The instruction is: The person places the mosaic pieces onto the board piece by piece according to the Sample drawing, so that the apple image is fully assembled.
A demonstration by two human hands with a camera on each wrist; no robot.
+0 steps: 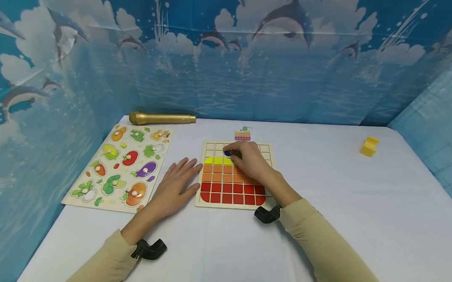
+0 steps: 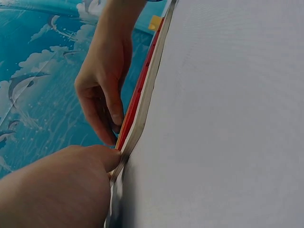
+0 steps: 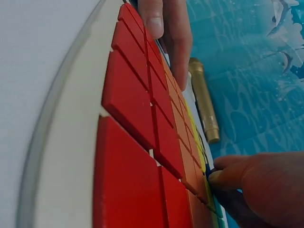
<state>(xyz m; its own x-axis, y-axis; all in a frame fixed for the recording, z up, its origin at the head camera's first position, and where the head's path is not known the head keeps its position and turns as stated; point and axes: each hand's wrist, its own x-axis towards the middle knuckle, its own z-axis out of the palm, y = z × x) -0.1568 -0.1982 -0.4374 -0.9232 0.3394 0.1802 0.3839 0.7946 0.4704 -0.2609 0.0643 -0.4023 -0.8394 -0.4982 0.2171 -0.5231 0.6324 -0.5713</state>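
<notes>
A wooden grid board [image 1: 210,146] carries rows of red tiles [image 1: 227,193], orange tiles [image 1: 217,173] and yellow tiles [image 1: 213,160]. Over its upper part, my right hand [image 1: 249,159] pinches a small dark blue piece [image 1: 227,153] between thumb and fingers. My left hand [image 1: 176,185] lies with fingers extended at the board's left edge, its fingertips touching the rim. In the left wrist view, the left thumb [image 2: 111,156] meets the board's side. The right wrist view shows the tiles from low down, with the right hand [image 3: 261,185] partly hiding the blue piece.
Left of the board lies a vegetable puzzle [image 1: 120,161] with knobbed pieces. A gold microphone [image 1: 162,119] lies behind it. A small printed grid card [image 1: 243,135] is behind the board; a yellow block [image 1: 369,146] sits far right. Dolphin-print cloth [image 1: 228,82] hangs at the back.
</notes>
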